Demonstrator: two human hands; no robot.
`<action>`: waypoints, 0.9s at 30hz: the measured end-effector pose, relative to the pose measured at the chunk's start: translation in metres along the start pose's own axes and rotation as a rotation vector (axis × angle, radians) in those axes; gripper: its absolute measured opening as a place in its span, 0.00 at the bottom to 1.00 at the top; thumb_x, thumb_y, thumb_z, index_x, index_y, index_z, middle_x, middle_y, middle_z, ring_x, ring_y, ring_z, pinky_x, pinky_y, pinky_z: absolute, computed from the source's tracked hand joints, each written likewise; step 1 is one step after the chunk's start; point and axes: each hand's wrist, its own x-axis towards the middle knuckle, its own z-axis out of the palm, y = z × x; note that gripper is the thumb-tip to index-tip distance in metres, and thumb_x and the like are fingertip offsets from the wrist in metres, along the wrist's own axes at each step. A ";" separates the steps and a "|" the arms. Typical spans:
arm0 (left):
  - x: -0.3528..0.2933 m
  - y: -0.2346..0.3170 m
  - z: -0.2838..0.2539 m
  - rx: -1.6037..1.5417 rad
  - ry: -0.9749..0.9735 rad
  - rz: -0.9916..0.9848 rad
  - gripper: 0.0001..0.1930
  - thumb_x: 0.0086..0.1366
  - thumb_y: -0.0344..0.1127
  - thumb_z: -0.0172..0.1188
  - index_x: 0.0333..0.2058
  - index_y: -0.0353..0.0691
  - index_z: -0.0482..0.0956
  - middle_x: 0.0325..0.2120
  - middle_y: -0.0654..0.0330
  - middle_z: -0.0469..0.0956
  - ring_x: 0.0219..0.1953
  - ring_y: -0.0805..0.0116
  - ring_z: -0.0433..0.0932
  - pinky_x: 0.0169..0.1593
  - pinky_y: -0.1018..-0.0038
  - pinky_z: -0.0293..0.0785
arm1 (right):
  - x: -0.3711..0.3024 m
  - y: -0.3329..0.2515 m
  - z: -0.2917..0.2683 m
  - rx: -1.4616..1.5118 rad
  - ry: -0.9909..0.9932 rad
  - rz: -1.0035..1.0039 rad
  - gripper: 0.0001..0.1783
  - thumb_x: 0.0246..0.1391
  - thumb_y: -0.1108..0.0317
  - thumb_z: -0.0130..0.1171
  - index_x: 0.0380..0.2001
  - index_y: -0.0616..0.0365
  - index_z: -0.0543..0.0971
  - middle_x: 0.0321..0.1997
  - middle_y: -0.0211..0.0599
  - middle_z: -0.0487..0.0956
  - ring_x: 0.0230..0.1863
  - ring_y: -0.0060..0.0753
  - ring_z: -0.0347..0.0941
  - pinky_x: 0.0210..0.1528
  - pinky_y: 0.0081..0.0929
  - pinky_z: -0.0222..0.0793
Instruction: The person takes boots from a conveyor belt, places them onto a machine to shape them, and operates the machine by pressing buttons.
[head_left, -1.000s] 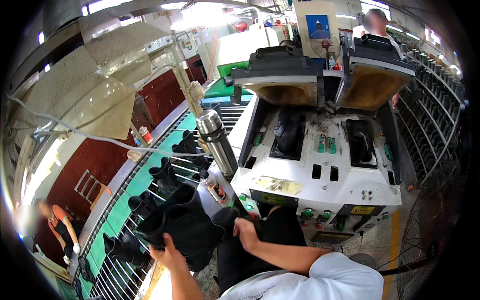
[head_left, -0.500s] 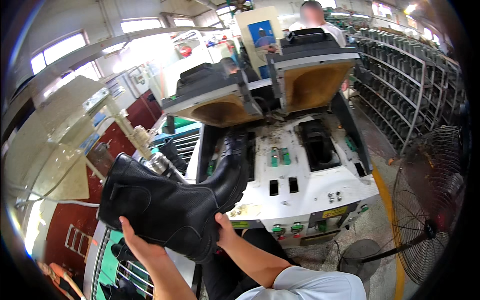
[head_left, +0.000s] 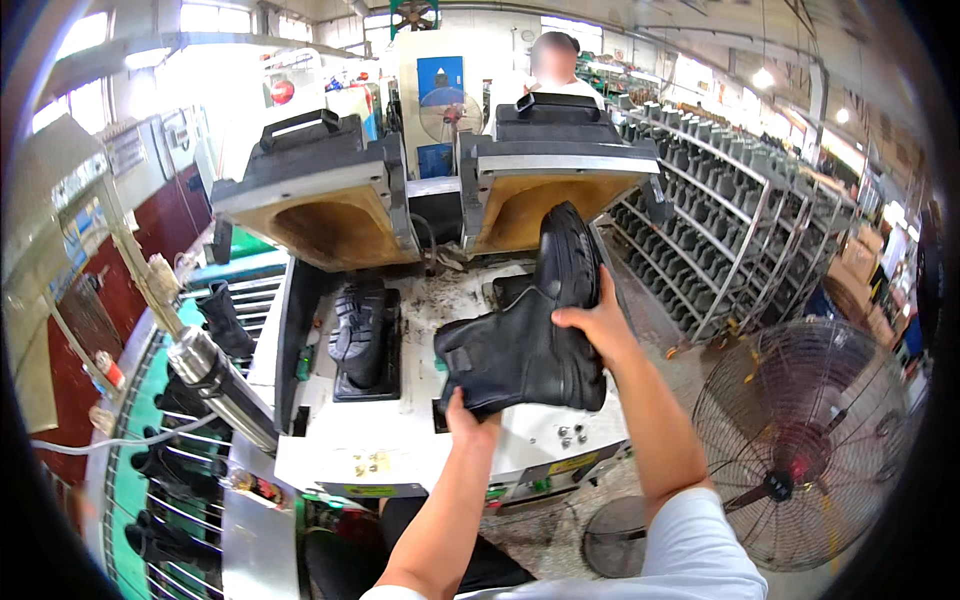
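Observation:
A black boot is held in both of my hands above the right side of a white machine bed. Its toe points up and away, its sole faces right, and the shaft opening is toward the lower left. My left hand grips the rim of the shaft from below, its thumb on the leather. At the sole side, my right hand wraps round the boot, thumb across the sole edge. In the left bay lies a ridged black, boot-shaped form. The boot partly hides the right bay.
Two raised press lids with brown hollow undersides tilt over the bed. At left, a roller conveyor carries dark boots beside a metal cylinder. A large fan stands right, before racks of boot forms. A person stands behind.
The boot has moved from the left to over the right side of the machine and turned toe up. Both hands have shifted on it. The view has swung right.

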 end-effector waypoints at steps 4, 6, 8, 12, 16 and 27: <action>0.058 -0.068 -0.004 -0.323 -0.033 -0.066 0.20 0.67 0.43 0.46 0.53 0.40 0.71 0.55 0.52 0.71 0.55 0.48 0.70 0.60 0.46 0.62 | 0.060 -0.038 0.000 -0.260 -0.109 0.113 0.69 0.25 0.64 0.76 0.68 0.66 0.42 0.64 0.61 0.60 0.60 0.48 0.66 0.60 0.33 0.63; 0.072 -0.107 0.011 -0.404 -0.186 -0.128 0.21 0.68 0.42 0.44 0.54 0.39 0.70 0.55 0.50 0.70 0.57 0.47 0.69 0.61 0.45 0.62 | 0.105 -0.027 -0.024 -0.507 -0.037 0.022 0.70 0.24 0.61 0.76 0.68 0.66 0.42 0.65 0.61 0.59 0.62 0.49 0.63 0.62 0.33 0.60; 0.071 -0.122 0.020 -0.455 -0.236 -0.139 0.21 0.70 0.42 0.40 0.55 0.38 0.68 0.55 0.49 0.70 0.58 0.46 0.68 0.61 0.47 0.64 | 0.124 -0.031 -0.021 -0.634 -0.062 0.036 0.72 0.22 0.54 0.75 0.68 0.66 0.42 0.67 0.61 0.57 0.67 0.51 0.57 0.65 0.33 0.56; 0.098 -0.137 0.027 -0.587 -0.142 -0.149 0.24 0.73 0.46 0.33 0.55 0.35 0.68 0.54 0.47 0.71 0.54 0.45 0.72 0.59 0.49 0.68 | 0.155 -0.036 0.004 -0.799 -0.127 0.047 0.70 0.23 0.55 0.75 0.67 0.68 0.45 0.68 0.58 0.55 0.68 0.50 0.55 0.67 0.32 0.54; 0.132 -0.158 0.027 -0.608 -0.258 -0.251 0.28 0.72 0.52 0.33 0.54 0.33 0.68 0.50 0.45 0.74 0.51 0.45 0.75 0.55 0.49 0.73 | 0.176 -0.037 0.013 -1.000 -0.106 -0.040 0.71 0.22 0.49 0.74 0.67 0.68 0.46 0.69 0.59 0.52 0.70 0.51 0.51 0.68 0.31 0.51; 0.115 -0.146 -0.012 0.481 -0.013 -0.360 0.23 0.70 0.48 0.44 0.35 0.29 0.74 0.29 0.50 0.81 0.37 0.57 0.81 0.38 0.72 0.79 | 0.186 0.002 0.021 -1.085 -0.155 0.093 0.72 0.24 0.48 0.72 0.69 0.61 0.41 0.68 0.59 0.56 0.67 0.50 0.58 0.65 0.32 0.58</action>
